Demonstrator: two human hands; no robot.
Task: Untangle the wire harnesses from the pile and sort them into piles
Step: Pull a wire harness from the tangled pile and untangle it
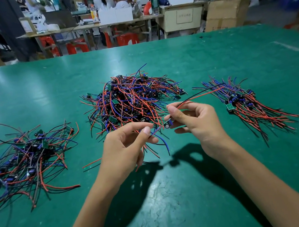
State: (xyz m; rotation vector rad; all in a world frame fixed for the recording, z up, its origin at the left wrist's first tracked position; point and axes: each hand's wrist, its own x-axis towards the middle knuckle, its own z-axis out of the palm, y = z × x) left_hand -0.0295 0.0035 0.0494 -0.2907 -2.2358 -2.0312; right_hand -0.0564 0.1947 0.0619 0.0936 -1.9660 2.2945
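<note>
Pinching one wire harness between them above the green table, the left hand grips its short red and blue leads and the right hand its long red-black pair, just before the tangled central pile, with sorted piles at left and right.

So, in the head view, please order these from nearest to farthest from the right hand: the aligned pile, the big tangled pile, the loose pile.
From the right hand:
1. Big tangled pile, just beyond it in the middle; its near wires almost reach the fingers.
2. Aligned pile, to its right.
3. Loose pile, far left, past the left hand.
</note>
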